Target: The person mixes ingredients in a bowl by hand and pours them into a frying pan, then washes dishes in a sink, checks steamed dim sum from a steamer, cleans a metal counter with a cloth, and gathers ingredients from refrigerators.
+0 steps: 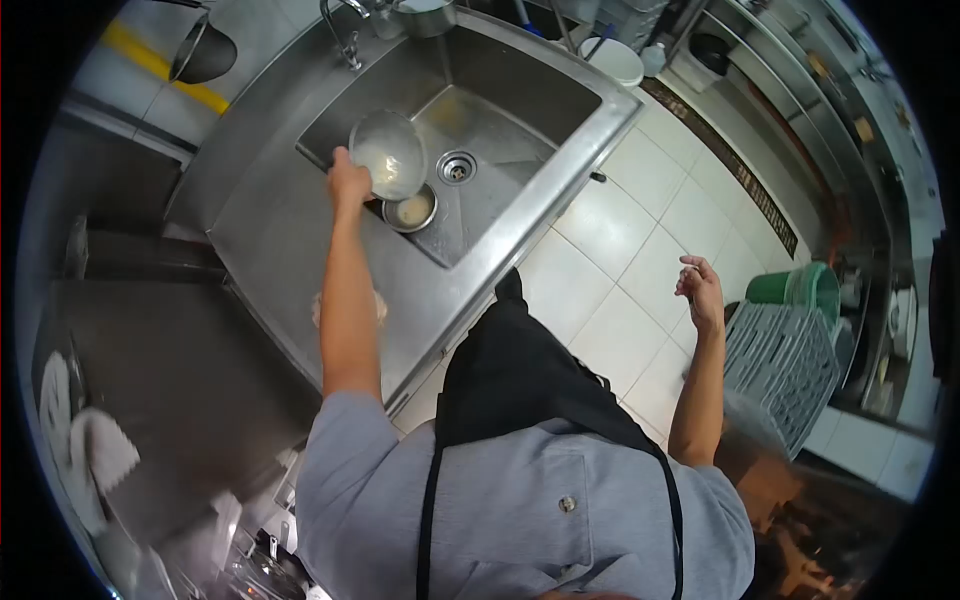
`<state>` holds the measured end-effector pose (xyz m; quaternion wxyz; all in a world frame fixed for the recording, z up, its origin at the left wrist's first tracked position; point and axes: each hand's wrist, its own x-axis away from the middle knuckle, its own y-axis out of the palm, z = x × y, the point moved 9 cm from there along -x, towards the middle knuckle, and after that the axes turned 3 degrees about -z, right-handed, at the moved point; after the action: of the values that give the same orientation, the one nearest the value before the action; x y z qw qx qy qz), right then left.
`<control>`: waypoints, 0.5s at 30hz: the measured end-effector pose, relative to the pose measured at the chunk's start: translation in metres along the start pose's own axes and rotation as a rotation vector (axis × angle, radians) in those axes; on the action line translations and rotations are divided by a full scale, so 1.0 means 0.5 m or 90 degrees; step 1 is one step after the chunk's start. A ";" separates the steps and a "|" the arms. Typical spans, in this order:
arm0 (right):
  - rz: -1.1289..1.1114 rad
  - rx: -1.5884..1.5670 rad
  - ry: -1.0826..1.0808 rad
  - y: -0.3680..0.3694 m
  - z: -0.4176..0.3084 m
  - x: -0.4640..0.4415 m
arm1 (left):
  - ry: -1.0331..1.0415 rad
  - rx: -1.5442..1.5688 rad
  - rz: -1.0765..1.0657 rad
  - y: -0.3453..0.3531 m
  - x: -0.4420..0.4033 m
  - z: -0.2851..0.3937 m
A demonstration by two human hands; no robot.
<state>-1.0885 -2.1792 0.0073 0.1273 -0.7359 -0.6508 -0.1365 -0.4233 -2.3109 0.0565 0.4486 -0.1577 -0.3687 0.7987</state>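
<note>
My left hand point(348, 182) reaches out over the sink and is closed on the rim of a greyish bowl point(388, 150). The bowl tilts, and a pale patch shows on its inner side; whether that is residue or glare I cannot tell. Just below it, a small round metal pot point(431, 222) with cloudy beige liquid sits in the sink point(500, 165), left of the drain. Out to the right, above the tiled floor, hangs my right hand point(703, 290). Its fingers are loosely bent and somewhat apart, with nothing visible in them.
A faucet point(350, 45) rises behind the basin, beside a metal pot point(428, 18). Something pale on the steel counter point(270, 235) is partly hidden by my left forearm. A grey slotted crate point(785, 365) and green baskets point(800, 290) stand at right. A white bucket point(613, 62) is beyond the sink.
</note>
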 end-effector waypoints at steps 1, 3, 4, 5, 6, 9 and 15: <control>-0.010 0.010 0.012 0.005 -0.003 -0.047 | -0.036 -0.007 -0.021 0.047 -0.040 -0.003; 0.004 0.014 0.057 0.001 0.010 -0.101 | -0.115 -0.086 -0.156 0.152 -0.113 -0.067; 0.021 0.002 0.089 -0.003 0.025 -0.130 | -0.123 -0.132 -0.220 0.207 -0.163 -0.098; 0.038 -0.010 0.118 -0.015 0.041 -0.151 | -0.051 -0.183 -0.206 0.247 -0.199 -0.133; 0.026 -0.013 0.143 -0.019 0.044 -0.167 | -0.089 -0.194 -0.303 0.296 -0.226 -0.181; 0.041 0.049 0.215 -0.026 0.031 -0.229 | -0.157 -0.265 -0.343 0.312 -0.268 -0.248; -0.175 0.239 0.134 0.121 -0.219 -0.537 | -0.412 -0.185 -0.371 0.260 -0.259 -0.262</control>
<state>-1.0631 -2.4741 0.0100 0.3088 -0.5856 -0.7420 -0.1053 -0.3543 -2.4024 -0.1374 0.4897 0.1490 -0.6268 0.5874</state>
